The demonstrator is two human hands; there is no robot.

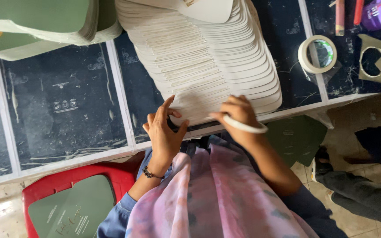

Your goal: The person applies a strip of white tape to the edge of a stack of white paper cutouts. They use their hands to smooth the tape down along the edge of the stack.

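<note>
At counter's near edge: fanned stack of cream card pieces, flat, matte, rounded corners, overlapping like scales. Stack's long axis runs from top of view down toward person, lowest pieces at counter edge. Left hand open, fingertips touching lowest card, grip released. Right hand curled over stack's lower edge; pinching white tape ring, ring partly hidden by fingers. Counter surface dark, printed, scuffed. Second tape roll well apart, right. Green card stack cut off, upper left.
</note>
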